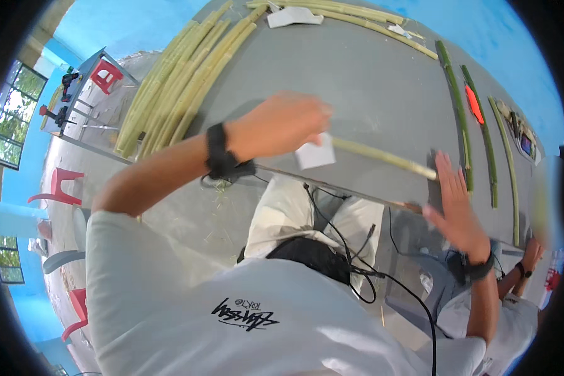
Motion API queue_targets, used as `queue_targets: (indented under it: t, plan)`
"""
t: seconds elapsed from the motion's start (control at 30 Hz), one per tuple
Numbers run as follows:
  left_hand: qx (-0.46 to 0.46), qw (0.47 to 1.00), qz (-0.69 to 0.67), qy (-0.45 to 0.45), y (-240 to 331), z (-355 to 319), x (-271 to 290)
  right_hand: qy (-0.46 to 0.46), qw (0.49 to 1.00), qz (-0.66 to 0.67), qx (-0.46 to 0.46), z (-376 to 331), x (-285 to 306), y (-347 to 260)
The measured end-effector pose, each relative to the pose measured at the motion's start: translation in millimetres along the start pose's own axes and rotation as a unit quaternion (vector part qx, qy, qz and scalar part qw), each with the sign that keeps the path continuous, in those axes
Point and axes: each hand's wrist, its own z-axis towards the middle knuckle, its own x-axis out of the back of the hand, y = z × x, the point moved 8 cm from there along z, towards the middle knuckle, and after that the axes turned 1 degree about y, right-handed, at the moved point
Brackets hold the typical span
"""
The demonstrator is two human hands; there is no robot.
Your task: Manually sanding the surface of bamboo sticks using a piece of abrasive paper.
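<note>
A short, pale green bamboo stick [382,156] lies across the grey table near its front edge. My left hand [285,124], slightly blurred, is closed over its left end, with a white piece of paper or cloth [316,152] hanging below the fingers. The hand covers that end, so how it grips the stick is partly hidden. Beside the right end, my right hand [454,203] is open, its fingers stretched out over the tabletop. The stick's pale tip is at or close to those fingers; whether they touch cannot be told.
Several peeled bamboo poles [188,81] lie at the table's left, with more along the far edge near a white cloth [294,17]. Green poles [455,106] and an orange object [474,104] are at right. Another person [504,313] sits lower right. Cables [413,294] hang near my lap.
</note>
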Motion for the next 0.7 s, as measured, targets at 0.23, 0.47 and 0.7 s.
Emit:
queue_targets:
  t: [0.23,0.47,0.7]
  plan:
    - [-0.090,0.992,-0.066,0.061,32.9,63.4,-1.1,-0.002,1.000,0.018,-0.019,39.1,3.4,20.1]
    - [-0.022,0.997,-0.019,-0.068,-29.5,-22.7,6.5,0.025,1.000,-0.015,0.007,-22.6,-17.6,5.4]
    - [-0.104,0.993,-0.050,0.023,18.4,84.0,-28.9,0.034,0.999,-0.003,-0.018,56.2,-11.3,55.9]
